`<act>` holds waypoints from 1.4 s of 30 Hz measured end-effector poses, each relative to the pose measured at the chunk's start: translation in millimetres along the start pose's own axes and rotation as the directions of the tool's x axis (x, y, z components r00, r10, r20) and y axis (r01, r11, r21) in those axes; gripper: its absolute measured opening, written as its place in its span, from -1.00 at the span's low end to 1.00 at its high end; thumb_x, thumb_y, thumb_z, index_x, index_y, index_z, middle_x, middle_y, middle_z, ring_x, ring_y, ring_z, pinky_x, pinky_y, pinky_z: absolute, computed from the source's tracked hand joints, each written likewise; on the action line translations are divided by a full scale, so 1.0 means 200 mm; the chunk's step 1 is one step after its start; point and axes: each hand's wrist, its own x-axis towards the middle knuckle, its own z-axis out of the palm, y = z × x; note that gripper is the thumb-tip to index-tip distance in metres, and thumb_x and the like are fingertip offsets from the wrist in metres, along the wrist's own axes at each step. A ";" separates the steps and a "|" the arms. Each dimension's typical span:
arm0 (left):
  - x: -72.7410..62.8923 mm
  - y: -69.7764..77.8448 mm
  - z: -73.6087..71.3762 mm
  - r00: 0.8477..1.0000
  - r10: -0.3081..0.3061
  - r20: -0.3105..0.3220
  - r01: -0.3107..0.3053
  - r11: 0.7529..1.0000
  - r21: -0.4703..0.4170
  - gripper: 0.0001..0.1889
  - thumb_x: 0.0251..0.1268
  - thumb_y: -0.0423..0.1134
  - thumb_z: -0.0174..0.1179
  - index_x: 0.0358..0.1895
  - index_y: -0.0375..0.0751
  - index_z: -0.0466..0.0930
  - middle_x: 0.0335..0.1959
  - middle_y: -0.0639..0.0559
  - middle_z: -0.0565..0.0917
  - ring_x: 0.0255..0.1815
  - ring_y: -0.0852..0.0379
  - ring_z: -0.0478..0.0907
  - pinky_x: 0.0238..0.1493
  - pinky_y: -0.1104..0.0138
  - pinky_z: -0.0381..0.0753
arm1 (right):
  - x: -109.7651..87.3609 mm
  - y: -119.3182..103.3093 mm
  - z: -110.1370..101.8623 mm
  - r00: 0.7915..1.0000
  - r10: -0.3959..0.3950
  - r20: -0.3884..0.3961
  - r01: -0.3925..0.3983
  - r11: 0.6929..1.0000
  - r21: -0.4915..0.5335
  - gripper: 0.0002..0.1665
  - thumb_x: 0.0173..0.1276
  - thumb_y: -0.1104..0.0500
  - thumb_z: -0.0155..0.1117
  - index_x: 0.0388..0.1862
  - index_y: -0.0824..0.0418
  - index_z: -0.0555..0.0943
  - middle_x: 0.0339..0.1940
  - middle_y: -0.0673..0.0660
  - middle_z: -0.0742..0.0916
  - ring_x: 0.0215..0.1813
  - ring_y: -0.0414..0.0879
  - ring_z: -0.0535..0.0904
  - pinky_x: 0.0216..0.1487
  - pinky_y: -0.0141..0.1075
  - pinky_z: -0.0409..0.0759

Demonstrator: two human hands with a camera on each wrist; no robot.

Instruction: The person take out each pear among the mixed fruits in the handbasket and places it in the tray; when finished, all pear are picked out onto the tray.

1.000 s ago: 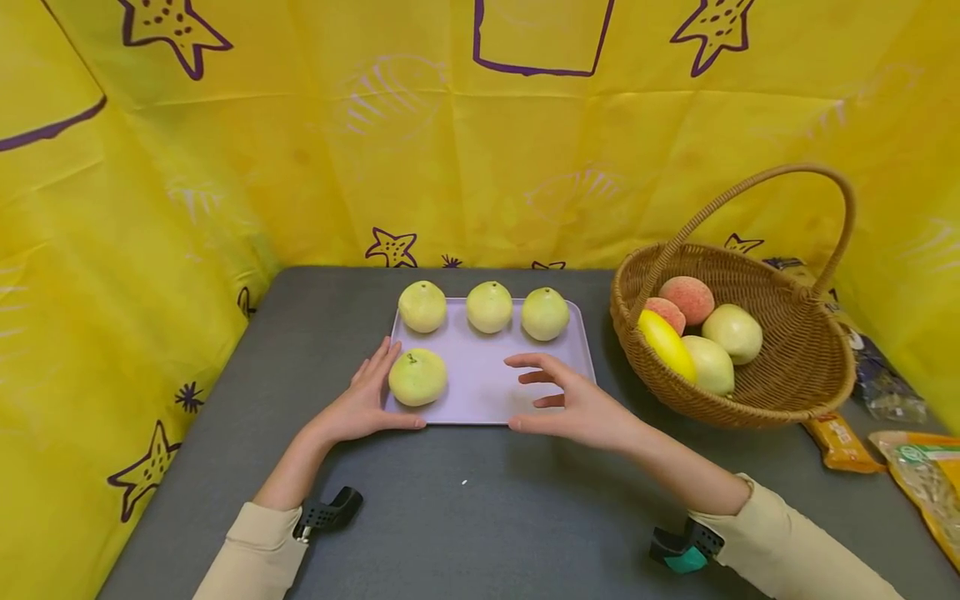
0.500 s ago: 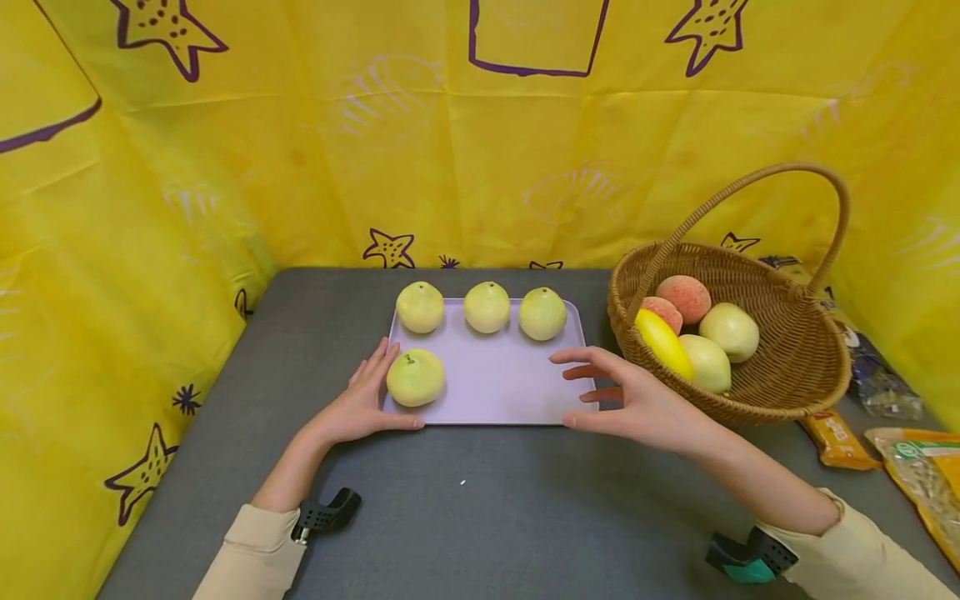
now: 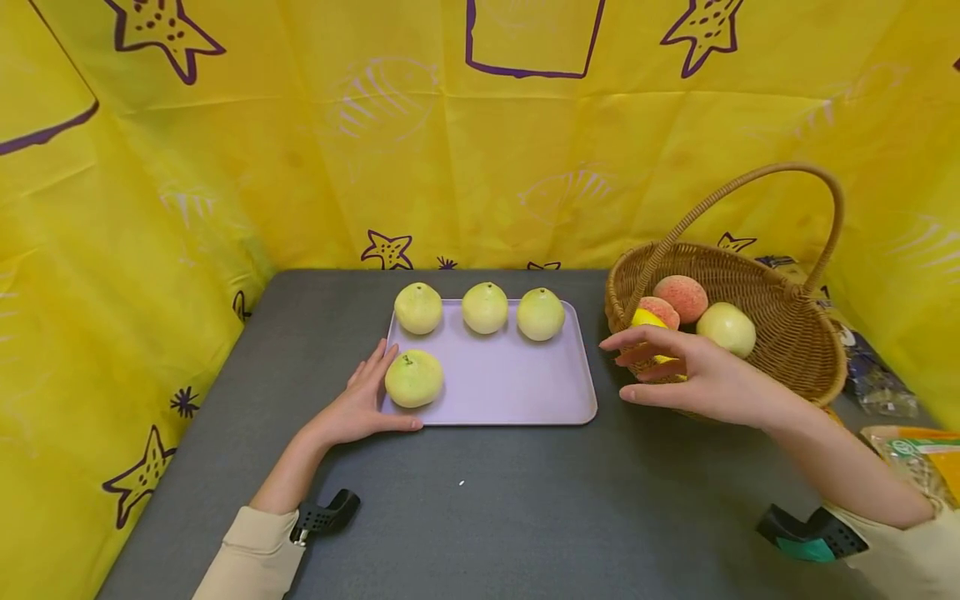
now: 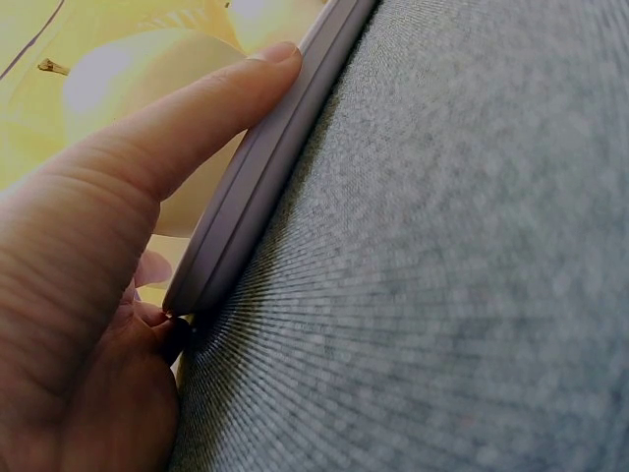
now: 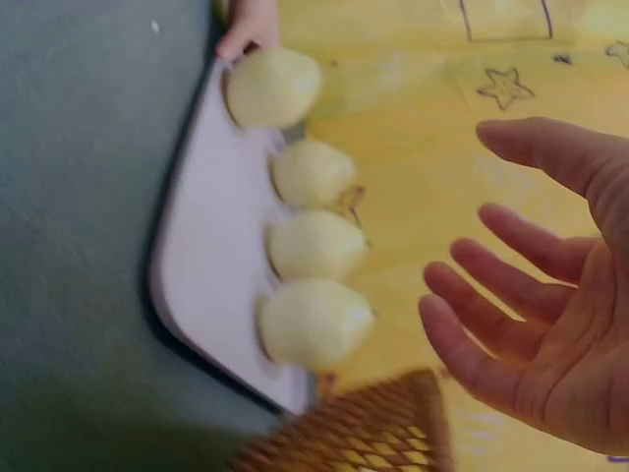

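Left grip (image 3: 363,406) against a pale lilac, round-cornered tray (image 3: 513,385)

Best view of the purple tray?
Head: it shows the purple tray nearly whole and sharp, only patches hidden by the pale fruits and left hand. Left wrist catches just part of its rim; right wrist shows it slanted and blurred.

WALLS: creased yellow cloth (image 3: 300,167) | PRINT: purple-outlined starfish (image 3: 167,32), pale fish (image 3: 386,87) | FURNITURE: dark grey tabletop (image 3: 525,517)
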 end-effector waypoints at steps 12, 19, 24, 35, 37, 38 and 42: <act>0.00 0.00 0.00 1.000 -0.007 -0.004 0.007 1.000 0.003 0.32 -0.13 0.20 0.51 0.58 -0.22 -0.21 0.58 -0.21 -0.37 0.53 -0.32 -0.40 0.40 -0.25 -0.37 | 0.02 0.05 -0.24 0.997 0.054 0.051 -0.043 0.978 -0.202 -0.45 0.28 0.15 0.41 0.24 0.14 0.51 0.13 0.05 0.63 0.08 -0.09 0.59 -0.05 -0.33 0.62; -0.01 0.00 0.00 1.000 -0.007 -0.005 0.007 1.000 0.000 0.32 -0.14 0.20 0.51 0.57 -0.23 -0.21 0.58 -0.22 -0.37 0.53 -0.35 -0.40 0.39 -0.27 -0.36 | 0.05 0.10 -0.39 0.983 0.182 -0.015 -0.175 0.917 -0.358 -0.53 0.34 0.00 0.34 0.21 -0.02 0.52 0.06 0.04 0.67 0.07 0.02 0.58 -0.07 -0.26 0.57; 0.00 0.00 0.00 1.000 -0.016 -0.006 0.016 1.000 0.007 0.32 -0.14 0.21 0.50 0.58 -0.20 -0.21 0.58 -0.20 -0.37 0.52 -0.36 -0.40 0.38 -0.29 -0.35 | 0.06 0.19 -0.49 0.953 0.298 -0.048 -0.293 0.873 -0.390 -0.44 0.40 -0.04 0.27 0.29 0.16 0.48 0.17 0.27 0.61 0.13 0.21 0.52 0.00 0.04 0.50; 0.00 -0.01 0.00 1.000 -0.020 -0.002 0.020 1.000 -0.003 0.30 -0.12 0.20 0.50 0.58 -0.20 -0.20 0.58 -0.21 -0.37 0.52 -0.38 -0.41 0.36 -0.31 -0.36 | 0.13 0.41 -0.63 0.912 0.407 -0.044 -0.376 0.791 -0.482 -0.18 0.37 -0.13 0.25 0.30 0.49 0.36 0.24 0.54 0.47 0.20 0.46 0.39 0.09 0.25 0.39; -0.01 -0.01 0.00 1.000 -0.017 -0.002 0.017 1.000 -0.006 0.30 -0.12 0.20 0.50 0.58 -0.20 -0.20 0.58 -0.21 -0.37 0.52 -0.38 -0.41 0.36 -0.31 -0.36 | 0.13 0.44 -0.65 0.901 0.433 -0.034 -0.391 0.773 -0.500 -0.15 0.37 -0.13 0.24 0.29 0.56 0.33 0.25 0.58 0.44 0.20 0.49 0.37 0.10 0.26 0.39; -0.01 -0.01 0.00 1.000 -0.015 -0.002 0.015 1.000 -0.007 0.30 -0.13 0.20 0.50 0.58 -0.20 -0.20 0.58 -0.21 -0.37 0.52 -0.37 -0.41 0.36 -0.31 -0.36 | 0.12 0.46 -0.65 0.895 0.444 -0.030 -0.395 0.762 -0.512 -0.13 0.37 -0.13 0.24 0.28 0.58 0.33 0.25 0.59 0.44 0.19 0.50 0.37 0.09 0.26 0.39; -0.01 -0.01 0.00 1.000 -0.011 -0.003 0.011 1.000 -0.010 0.30 -0.13 0.20 0.51 0.58 -0.21 -0.19 0.58 -0.20 -0.37 0.52 -0.36 -0.41 0.37 -0.30 -0.36 | 0.11 0.51 -0.67 0.875 0.483 -0.001 -0.404 0.731 -0.550 -0.12 0.36 -0.16 0.21 0.23 0.62 0.35 0.17 0.60 0.49 0.06 0.42 0.50 -0.05 0.14 0.52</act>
